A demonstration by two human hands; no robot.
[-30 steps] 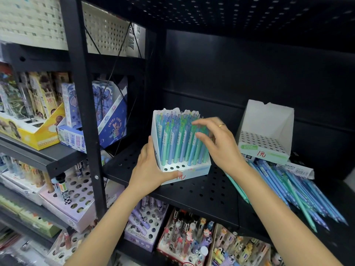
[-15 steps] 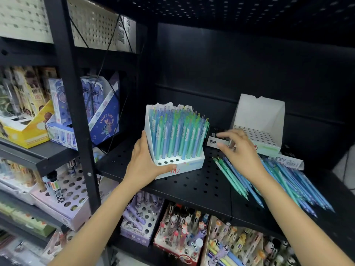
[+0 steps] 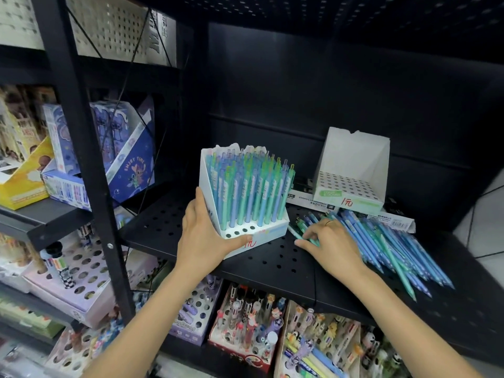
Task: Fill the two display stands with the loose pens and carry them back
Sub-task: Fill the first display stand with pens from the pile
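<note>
A white display stand (image 3: 268,233), packed with blue and green pens (image 3: 245,192), sits on the black perforated shelf (image 3: 272,266); a few front holes are vacant. My left hand (image 3: 201,236) grips its left side and front corner. A second white stand (image 3: 351,170) with no pens in it stands at the back right. Loose blue and green pens (image 3: 395,249) lie in a pile in front of it. My right hand (image 3: 332,244) rests on the pile's left end, thumb and curled fingers pinching a green pen (image 3: 296,232).
Flat white marker boxes (image 3: 308,199) lie under the second stand. A black upright post (image 3: 90,159) borders the shelf on the left, with boxed stationery (image 3: 122,159) beyond it. Stands of novelty pens (image 3: 245,317) fill the shelf below.
My right hand left the pens in the stand, passed the marker boxes and came down onto the loose pile. My left hand stayed on the stand.
</note>
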